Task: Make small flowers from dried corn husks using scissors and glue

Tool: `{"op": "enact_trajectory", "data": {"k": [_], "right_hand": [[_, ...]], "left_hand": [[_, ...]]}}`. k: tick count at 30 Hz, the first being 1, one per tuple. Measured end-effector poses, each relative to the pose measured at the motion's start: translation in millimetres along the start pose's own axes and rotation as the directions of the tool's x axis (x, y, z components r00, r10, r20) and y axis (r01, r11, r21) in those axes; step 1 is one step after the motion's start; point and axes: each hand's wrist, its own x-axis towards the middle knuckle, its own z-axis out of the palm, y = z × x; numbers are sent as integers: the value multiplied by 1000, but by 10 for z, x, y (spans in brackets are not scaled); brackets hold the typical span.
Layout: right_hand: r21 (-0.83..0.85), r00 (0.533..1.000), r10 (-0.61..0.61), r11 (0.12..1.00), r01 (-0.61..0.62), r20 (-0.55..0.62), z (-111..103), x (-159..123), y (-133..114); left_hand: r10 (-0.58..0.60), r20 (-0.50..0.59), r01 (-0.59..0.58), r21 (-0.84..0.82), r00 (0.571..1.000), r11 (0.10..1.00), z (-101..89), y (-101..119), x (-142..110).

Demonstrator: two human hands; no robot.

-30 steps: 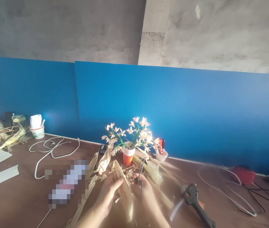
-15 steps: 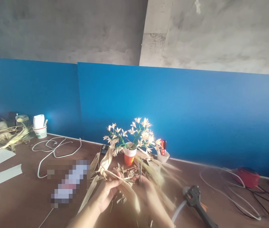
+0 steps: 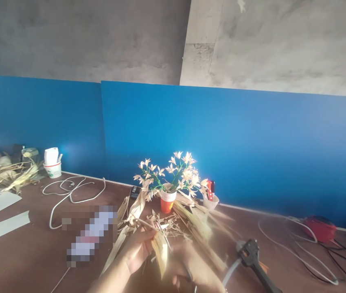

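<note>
Grey wall [image 3: 99, 40] above blue partition [image 3: 222, 142]; brown table [image 3: 32, 260] across bottom. Lower centre: dry husk [image 3: 160, 256] pinched in left hand [image 3: 139, 249] — nearer hand — long axis slanting down-right from grip. Right hand [image 3: 195, 260] (blurred) grasping scissors [image 3: 164, 237] along husk's right side, contact unclear. Pale scraps [image 3: 173, 224] above.

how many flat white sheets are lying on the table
2, both at the far left: one sheet just in front of the husk pile, and a longer strip nearer the person. Others may be hidden under the husks.
</note>
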Motion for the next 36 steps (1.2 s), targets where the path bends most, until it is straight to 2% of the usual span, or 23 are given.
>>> {"op": "enact_trajectory", "data": {"k": [4,11,22,24,27,29,31,33,36], "right_hand": [[57,998,-35,998,39,-57,23,-67,-38],[100,988,-62,992,77,-138,73,-56,-66],[118,984,-42,991,62,-173,54,-22,-24],[121,982,-32,991,55,-185,16,-14,-7],[142,978,-19,989,50,-209,-37,12,40],[182,967,-56,978,104,-250,-49,44,80],[216,938,-126,955,202,-322,-33,88,115],[203,908,-173,943,264,-381,8,138,137],[144,877,-184,951,273,-445,84,196,143]], "left_hand": [[-17,18,16,83,1000,996,39,-38,-23],[5,3,-5,88,1000,996,86,-70,-30],[22,62,-31,158,998,987,113,-70,-53],[49,56,-61,218,997,974,126,-35,-63],[178,9,-171,334,984,927,132,26,-62],[263,-49,-219,424,964,879,115,45,-42],[276,-79,-200,503,958,840,93,33,-19],[224,-58,-156,551,973,820,94,-2,-11],[142,40,-139,578,989,804,162,-59,-44]]}}
